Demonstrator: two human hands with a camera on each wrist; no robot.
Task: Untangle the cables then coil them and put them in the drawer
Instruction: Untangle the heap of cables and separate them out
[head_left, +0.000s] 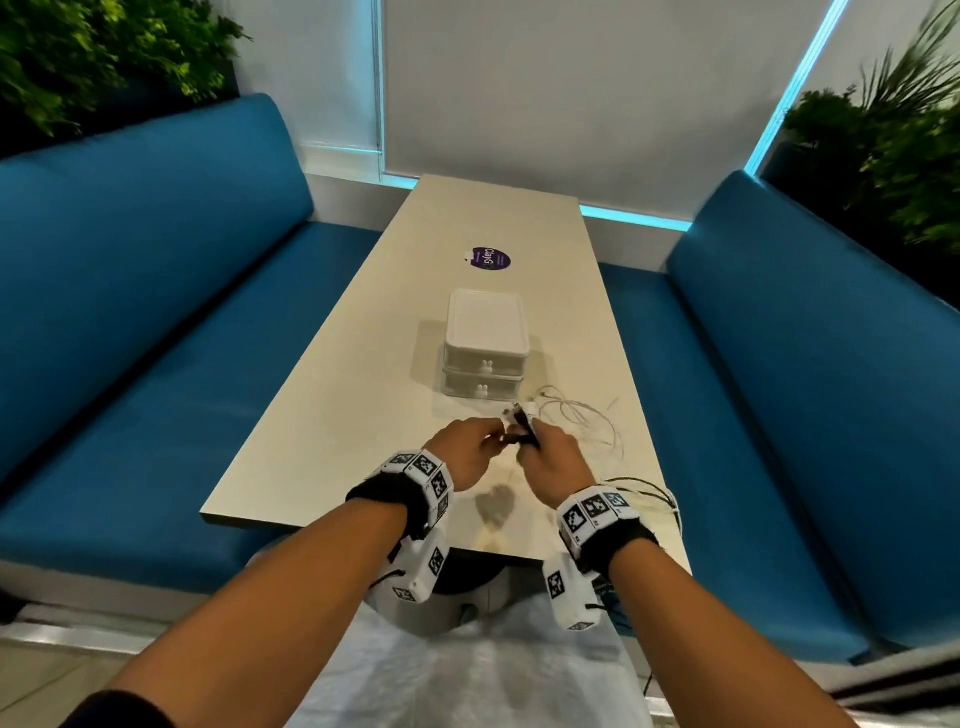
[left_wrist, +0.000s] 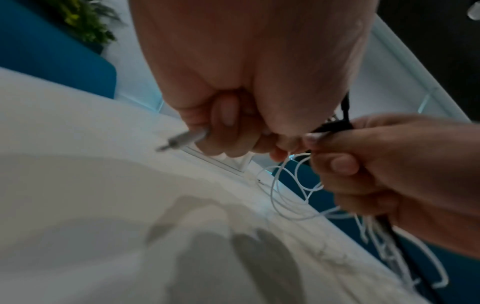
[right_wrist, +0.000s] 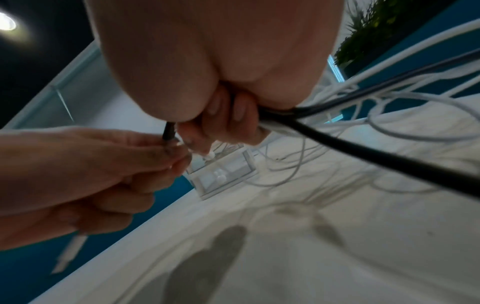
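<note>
black cable (right_wrist: 363, 152) and white cable (head_left: 587, 415) tangled above near table (head_left: 332, 415) edge, just short of closed drawer unit (head_left: 485, 345). right hand (head_left: 553, 460) clamped round bundle, likely anchoring it. left hand (head_left: 462, 452) pinching black end, jack plug (left_wrist: 182, 139) tucked in curled fingers, probably to thread it free. coiling not begun.

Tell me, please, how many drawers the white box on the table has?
2. The upper drawer sits directly under the lid, and the lower drawer is beneath it, resting on the table. Both are closed; none seem hidden.
</note>
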